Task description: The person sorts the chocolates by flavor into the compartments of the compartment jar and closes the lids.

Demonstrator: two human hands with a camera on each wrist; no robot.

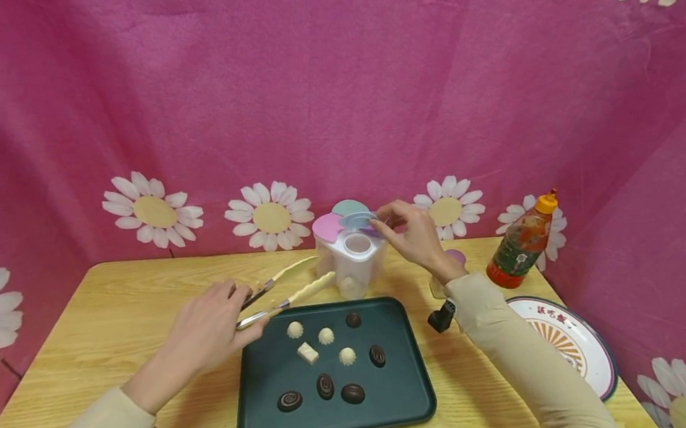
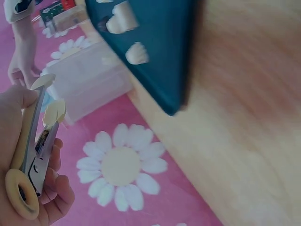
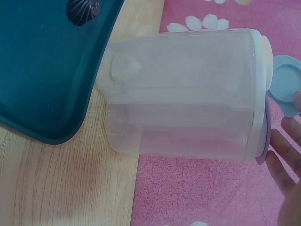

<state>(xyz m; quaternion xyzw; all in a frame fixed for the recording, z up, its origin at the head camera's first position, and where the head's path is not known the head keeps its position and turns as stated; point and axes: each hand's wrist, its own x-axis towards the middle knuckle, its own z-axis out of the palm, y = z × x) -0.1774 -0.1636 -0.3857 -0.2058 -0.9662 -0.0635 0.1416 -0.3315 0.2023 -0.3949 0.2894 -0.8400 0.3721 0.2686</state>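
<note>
My left hand (image 1: 213, 329) grips a pair of tongs (image 1: 257, 317) with cream tips, spread apart and holding nothing. Those tips point at a clear storage container (image 1: 351, 269) with pastel flip lids. My right hand (image 1: 410, 231) pinches the raised blue lid (image 3: 285, 82), uncovering a round opening (image 1: 357, 243). Inside the container, a whitish piece (image 3: 124, 67) lies at the bottom. In front stands a dark green tray (image 1: 394, 404) bearing several white chocolates (image 1: 347, 356) and several dark chocolates (image 1: 353, 393). The left wrist view shows my fingers around the tongs' handles.
To the right stands a sauce bottle (image 1: 519, 248) with an orange cap. A plate (image 1: 595, 372) lies at the table's right edge, partly behind my right sleeve. Behind my right wrist is a small jar with a purple lid (image 1: 456, 256). A pink cloth (image 1: 331, 103) hangs behind the table.
</note>
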